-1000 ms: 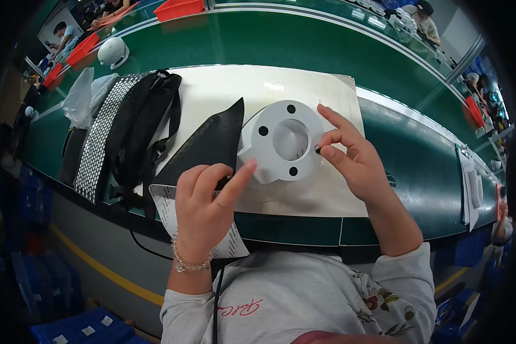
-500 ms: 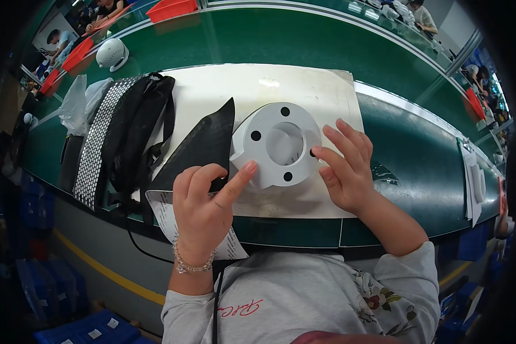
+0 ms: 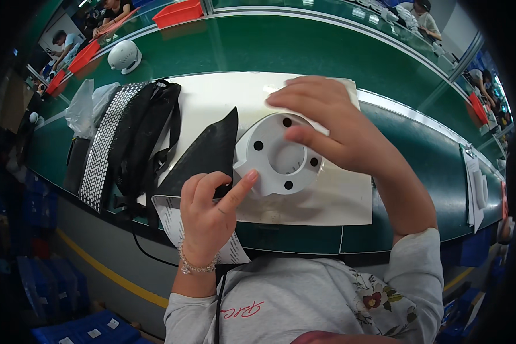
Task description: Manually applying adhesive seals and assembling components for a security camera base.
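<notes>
One green worktable (image 3: pixel 438 157) was noted across the scene. On it a pale board (image 3: pixel 347 200) was laid, its left end covered by a black bundle (image 3: pixel 140 135) of mesh and straps. To the right of this, a black sheet (image 3: pixel 206 149) was set slantwise, its pointed end far. Were the sheet tugged, the neighbouring part could be dragged along, so closely were the two placed.

That part, a white ring (image 3: pixel 264 167), was found lying flat at mid-board, right of the sheet. The right hand (image 3: pixel 329 114) was held above its far right side, blurred; fingers extended, thumb set wide, nothing seen grasped. A knock could be caused by a low sweep there. The left hand (image 3: pixel 209 206) was curled at the sheet's near end; whether the sheet was pinched could not be told. Only its index fingertip was seen placed at the ring's near left edge, so slipping or turning was judged possible under a sideways push.

Four black dots (image 3: pixel 258 145) were counted; any loosely seated one could be lifted by a brushing finger.
</notes>
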Demonstrator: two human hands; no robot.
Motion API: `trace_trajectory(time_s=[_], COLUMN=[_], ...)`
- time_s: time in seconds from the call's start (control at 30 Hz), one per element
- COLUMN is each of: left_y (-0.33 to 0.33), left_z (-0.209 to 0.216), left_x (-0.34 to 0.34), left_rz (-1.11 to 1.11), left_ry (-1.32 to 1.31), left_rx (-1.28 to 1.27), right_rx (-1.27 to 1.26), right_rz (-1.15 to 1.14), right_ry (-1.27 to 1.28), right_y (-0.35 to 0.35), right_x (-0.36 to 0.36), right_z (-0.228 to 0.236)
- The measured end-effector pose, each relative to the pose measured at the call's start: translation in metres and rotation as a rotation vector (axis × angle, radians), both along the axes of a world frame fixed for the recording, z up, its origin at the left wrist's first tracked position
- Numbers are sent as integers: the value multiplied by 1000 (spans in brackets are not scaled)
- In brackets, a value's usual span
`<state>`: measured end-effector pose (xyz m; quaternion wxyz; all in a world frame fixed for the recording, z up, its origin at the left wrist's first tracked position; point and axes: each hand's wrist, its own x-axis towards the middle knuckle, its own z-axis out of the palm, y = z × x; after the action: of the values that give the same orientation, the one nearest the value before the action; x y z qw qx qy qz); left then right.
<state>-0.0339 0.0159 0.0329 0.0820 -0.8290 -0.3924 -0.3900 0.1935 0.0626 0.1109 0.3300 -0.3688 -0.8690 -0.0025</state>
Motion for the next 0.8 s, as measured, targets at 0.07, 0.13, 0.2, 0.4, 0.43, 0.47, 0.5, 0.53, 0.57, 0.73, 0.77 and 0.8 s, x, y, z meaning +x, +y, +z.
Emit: trace_trajectory(time_s=[0.07, 0.13, 0.2, 0.4, 0.43, 0.47, 0.5, 0.53, 0.57, 0.73, 0.77, 0.8], left_y=[0, -2, -1, -4, -5, -5, -6, -7, -7, -14, -16, -16], left_z=[3, 7, 6, 8, 8, 8, 11, 13, 13, 12, 11, 12], left_x=[1, -1, -6, -28, -27, -25, -23, -21, -21, -23, -22, -21], left_rz=[-10, -14, 18, 68, 72, 69, 44, 19, 0, 16, 12, 6], left_ry=[6, 11, 0, -81, -87, -90, -79, -69, -67, -89, -99, -110], left_rx=[2, 8, 21, 26, 29, 34, 28, 24, 33, 31, 31, 31], right_rx=[-318, -320, -618, -738, -566, -560, -205, 154, 163, 249, 247, 68], right_rz=[103, 127, 190, -133, -240, -241, -436, -612, -616, -837, -840, -902], right_ry=[-203, -175, 113, 664, 642, 641, 299, -50, -49, -186, -185, -166], right_y=[10, 20, 31, 87, 97, 111, 126, 140, 150, 151, 148, 145], right_x=[-6, -3, 10, 72, 78, 86, 93, 101, 119, 171, 173, 177], right_z=[10, 13, 10, -9, -16, -30, -49, -67, -87, -134, -134, -133])
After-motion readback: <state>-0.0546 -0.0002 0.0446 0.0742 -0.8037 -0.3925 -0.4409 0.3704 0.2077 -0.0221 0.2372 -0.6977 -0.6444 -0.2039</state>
